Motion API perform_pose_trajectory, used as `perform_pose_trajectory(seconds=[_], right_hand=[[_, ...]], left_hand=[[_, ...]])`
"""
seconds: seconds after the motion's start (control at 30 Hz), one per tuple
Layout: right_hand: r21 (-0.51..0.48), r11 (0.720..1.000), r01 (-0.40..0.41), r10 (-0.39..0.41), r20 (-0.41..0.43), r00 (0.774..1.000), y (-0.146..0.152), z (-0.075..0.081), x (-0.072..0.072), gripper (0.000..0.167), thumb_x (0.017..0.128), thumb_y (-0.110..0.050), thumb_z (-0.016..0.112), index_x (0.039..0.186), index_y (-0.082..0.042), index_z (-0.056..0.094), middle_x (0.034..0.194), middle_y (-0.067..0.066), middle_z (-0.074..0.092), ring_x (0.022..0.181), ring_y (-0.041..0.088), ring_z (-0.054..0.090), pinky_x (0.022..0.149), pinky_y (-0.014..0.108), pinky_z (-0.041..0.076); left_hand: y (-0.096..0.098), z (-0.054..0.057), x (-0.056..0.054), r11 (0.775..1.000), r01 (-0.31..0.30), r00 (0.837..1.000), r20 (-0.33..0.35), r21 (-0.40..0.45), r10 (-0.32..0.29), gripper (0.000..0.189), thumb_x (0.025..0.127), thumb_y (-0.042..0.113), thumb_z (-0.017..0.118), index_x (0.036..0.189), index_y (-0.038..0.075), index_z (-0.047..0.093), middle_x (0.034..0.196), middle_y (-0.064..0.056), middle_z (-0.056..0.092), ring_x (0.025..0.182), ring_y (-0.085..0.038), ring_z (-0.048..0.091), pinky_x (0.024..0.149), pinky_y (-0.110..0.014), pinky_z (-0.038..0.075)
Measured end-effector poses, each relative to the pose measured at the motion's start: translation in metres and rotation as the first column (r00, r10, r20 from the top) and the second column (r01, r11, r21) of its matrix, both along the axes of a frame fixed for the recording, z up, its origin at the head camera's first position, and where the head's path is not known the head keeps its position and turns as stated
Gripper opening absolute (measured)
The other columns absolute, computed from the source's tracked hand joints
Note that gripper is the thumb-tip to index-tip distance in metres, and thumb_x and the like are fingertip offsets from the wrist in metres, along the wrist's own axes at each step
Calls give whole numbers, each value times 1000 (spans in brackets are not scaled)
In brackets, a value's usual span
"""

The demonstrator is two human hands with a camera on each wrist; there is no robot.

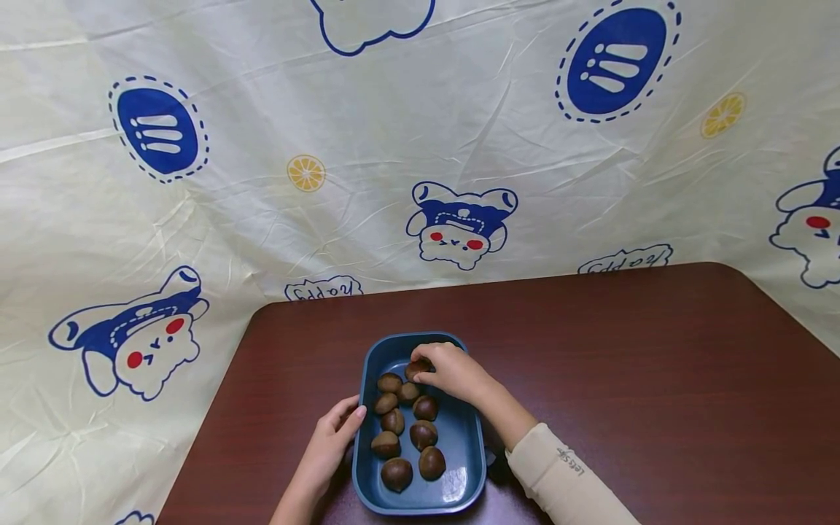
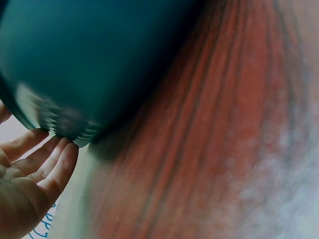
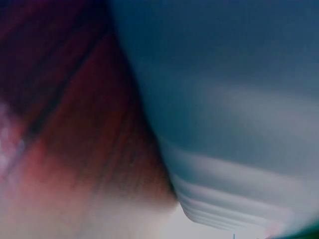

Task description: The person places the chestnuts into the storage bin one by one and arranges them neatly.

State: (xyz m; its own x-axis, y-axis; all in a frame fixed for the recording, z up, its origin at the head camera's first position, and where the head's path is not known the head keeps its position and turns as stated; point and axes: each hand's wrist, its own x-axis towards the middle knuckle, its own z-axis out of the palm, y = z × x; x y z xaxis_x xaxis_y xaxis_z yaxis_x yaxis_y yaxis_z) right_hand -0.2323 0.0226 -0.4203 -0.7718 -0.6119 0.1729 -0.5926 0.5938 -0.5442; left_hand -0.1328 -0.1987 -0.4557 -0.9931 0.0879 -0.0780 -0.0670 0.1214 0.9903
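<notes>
A blue rectangular tray (image 1: 459, 430) with rounded corners holds several brown chestnuts (image 1: 423, 434), mostly in two uneven columns. My left hand (image 1: 330, 437) grips the tray's left side, thumb at the rim. Seen from the left wrist, the fingers (image 2: 62, 164) rest their tips against the ribbed outer wall of the tray (image 2: 99, 59). Over the far end of the tray, my right hand (image 1: 456, 373) pinches a chestnut (image 1: 416, 370) between thumb and fingers. The right wrist view shows the tray's outer wall (image 3: 224, 124) close up; the hand is out of that frame.
The tray stands on a dark reddish-brown table (image 1: 623, 379) near its front edge. Behind the table hangs a pale cloth (image 1: 367, 109) printed with cartoon dogs, blue badges and orange slices. A cream sleeve (image 1: 558, 467) covers the right forearm.
</notes>
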Motion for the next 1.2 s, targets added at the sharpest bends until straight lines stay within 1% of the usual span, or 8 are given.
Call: perform_pose_trajectory(seconds=[0.17, 0.33, 0.5, 0.6, 0.77, 1.0, 1.13, 1.2], right_hand=[[-23, 1000, 5, -4, 35, 999, 0, 0, 1, 23, 84, -14, 64, 105, -6, 61, 95, 4, 63, 86, 15, 59, 74, 30, 49], [-103, 995, -13, 21, 70, 997, 3, 0, 1, 24, 84, -12, 64, 106, -3, 61, 95, 5, 63, 88, 17, 60, 75, 32, 49], [-198, 980, -22, 48, 129, 990, 7, 0, 1, 26, 84, -11, 63, 107, 0, 59, 98, 8, 63, 90, 19, 60, 77, 35, 48], [-226, 974, -18, 51, 142, 989, 10, 0, 2, 26, 85, -12, 63, 108, -1, 59, 100, 9, 63, 92, 20, 59, 78, 35, 48], [-222, 975, -11, 38, 117, 992, 17, 2, 4, 28, 85, -15, 63, 110, -3, 59, 103, 9, 62, 94, 22, 58, 80, 36, 47], [-197, 980, 20, -3, 87, 996, 35, 8, 11, 41, 86, -24, 62, 120, -2, 55, 116, 10, 57, 104, 25, 54, 84, 40, 45], [-154, 987, 48, -43, 36, 998, 46, 12, 19, 47, 86, -32, 60, 125, -6, 52, 123, 8, 53, 112, 23, 50, 87, 40, 42], [-132, 989, 59, -59, 1, 998, 51, 15, 24, 49, 86, -33, 60, 127, -9, 51, 126, 7, 51, 115, 24, 47, 88, 41, 41]], left_hand=[[0, 1, -1, 1000, 1, 1000, 0, 1, -1, 49, 92, 31, 51, 126, -4, 45, 113, -20, 54, 95, -27, 56, 77, -33, 48], [1, 1, -1, 1000, 0, 1000, -2, 0, 0, 48, 92, 30, 51, 126, -5, 45, 112, -20, 54, 95, -28, 56, 77, -33, 48], [2, 1, -1, 1000, 1, 1000, -4, 0, -1, 48, 92, 29, 51, 125, -5, 46, 112, -20, 54, 95, -28, 56, 76, -33, 48], [2, 1, -2, 1000, 3, 1000, -4, -4, -3, 49, 92, 30, 51, 126, -5, 45, 113, -20, 54, 95, -27, 56, 76, -33, 48], [2, 1, -2, 1000, 3, 1000, -5, -5, -3, 50, 92, 31, 51, 126, -5, 45, 113, -21, 54, 95, -28, 56, 76, -34, 48], [0, 1, -2, 1000, 8, 1000, -4, 9, -8, 49, 92, 29, 51, 127, -5, 45, 114, -21, 54, 96, -27, 56, 77, -34, 48], [-1, 3, 0, 1000, 7, 1000, 1, 8, -7, 46, 92, 26, 51, 127, -5, 44, 114, -21, 54, 97, -28, 56, 77, -33, 48], [-3, 6, 1, 999, 13, 1000, -20, -29, -14, 44, 93, 23, 51, 125, -6, 45, 114, -22, 55, 99, -30, 55, 79, -34, 48]])
